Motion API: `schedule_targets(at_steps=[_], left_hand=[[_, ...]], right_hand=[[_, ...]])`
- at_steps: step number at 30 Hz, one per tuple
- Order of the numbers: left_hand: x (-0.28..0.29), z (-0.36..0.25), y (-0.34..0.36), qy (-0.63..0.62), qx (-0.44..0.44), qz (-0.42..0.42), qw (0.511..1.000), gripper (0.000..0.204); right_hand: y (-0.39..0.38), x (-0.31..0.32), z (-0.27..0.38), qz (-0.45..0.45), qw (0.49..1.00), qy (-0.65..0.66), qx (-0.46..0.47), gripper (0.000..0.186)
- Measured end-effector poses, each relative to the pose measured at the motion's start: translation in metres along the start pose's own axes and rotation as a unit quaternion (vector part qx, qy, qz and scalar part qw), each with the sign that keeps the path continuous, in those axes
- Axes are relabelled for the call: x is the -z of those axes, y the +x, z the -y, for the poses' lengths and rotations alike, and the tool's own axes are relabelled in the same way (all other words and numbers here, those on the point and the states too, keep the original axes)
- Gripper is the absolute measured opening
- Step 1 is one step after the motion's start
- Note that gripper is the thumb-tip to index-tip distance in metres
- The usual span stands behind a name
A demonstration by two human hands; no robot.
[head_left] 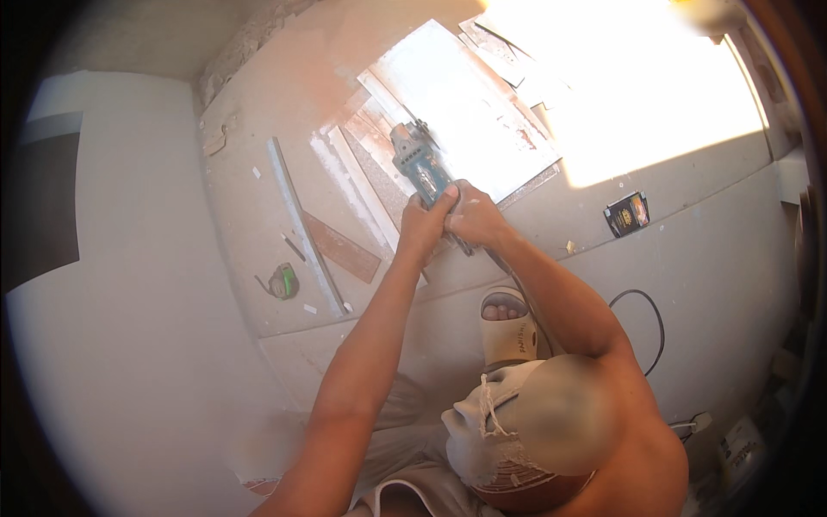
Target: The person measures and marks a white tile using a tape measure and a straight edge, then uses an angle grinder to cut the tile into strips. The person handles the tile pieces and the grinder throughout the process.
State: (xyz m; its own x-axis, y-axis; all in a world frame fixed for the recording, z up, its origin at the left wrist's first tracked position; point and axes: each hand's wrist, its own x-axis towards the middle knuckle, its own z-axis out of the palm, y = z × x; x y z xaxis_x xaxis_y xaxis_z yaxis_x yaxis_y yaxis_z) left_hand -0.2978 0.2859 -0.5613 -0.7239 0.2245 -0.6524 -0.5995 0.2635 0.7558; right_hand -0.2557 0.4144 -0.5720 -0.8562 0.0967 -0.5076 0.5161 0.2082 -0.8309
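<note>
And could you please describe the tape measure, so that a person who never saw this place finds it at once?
From the large white sheet by the blue grinder, go left to the long grey bar. Beside the bar's nearer end, on its left, lies the tape measure, close to a dark stick. Unlike both, it is rounded, bright green and black.

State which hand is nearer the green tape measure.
Left. The left hand is to the right of the tape measure; the right hand is farther right, both on the grinder.
</note>
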Motion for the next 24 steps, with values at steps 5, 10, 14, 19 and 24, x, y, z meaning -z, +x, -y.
schedule_targets(at_steps=[5,10,14,19,24], left_hand=[[-0.003,0.005,-0.003,0.006,-0.004,0.002,1.000,0.064],[-0.006,0.003,-0.012,0.008,-0.002,0.003,1.000,0.064],[-0.007,0.008,-0.015,0.006,-0.016,0.003,1.000,0.064],[-0.011,0.013,-0.018,0.012,-0.028,0.005,1.000,0.065],[-0.013,0.017,-0.023,0.011,-0.029,0.015,0.999,0.065]], right_hand=[[-0.005,0.001,-0.003,-0.004,1.000,0.004,-0.002,0.052],[-0.010,0.003,-0.005,0.000,1.000,0.007,-0.002,0.051],[-0.018,0.003,-0.003,-0.007,1.000,0.010,0.001,0.050],[-0.020,0.004,-0.012,-0.004,1.000,0.012,-0.001,0.051],[-0.026,0.004,-0.016,-0.009,1.000,-0.015,0.012,0.052]])
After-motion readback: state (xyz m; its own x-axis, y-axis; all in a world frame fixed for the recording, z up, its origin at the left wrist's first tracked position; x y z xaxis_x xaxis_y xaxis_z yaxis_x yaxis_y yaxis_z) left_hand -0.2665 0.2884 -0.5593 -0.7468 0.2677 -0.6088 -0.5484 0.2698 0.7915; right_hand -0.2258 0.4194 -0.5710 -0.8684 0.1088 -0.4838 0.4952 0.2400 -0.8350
